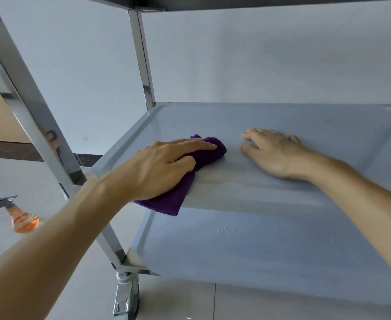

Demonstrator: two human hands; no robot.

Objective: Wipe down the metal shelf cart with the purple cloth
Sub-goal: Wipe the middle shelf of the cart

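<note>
left hand (164,167) clamped on purple cloth (185,181) at middle shelf (282,195) front-left edge — right hand (275,151) flat, spread, bracing. we'd keep even pressure, overlap strokes toward the back — bottom shelf droplets (231,230) next.

The cloth (190,172) is deep purple all over, with no pattern. The metal shelf cart (282,125) has plain pale blue-grey shelves and bright silver posts. The spray bottle (21,219) has an orange body and a grey trigger head. The wall (259,61) is plain pale grey.
</note>
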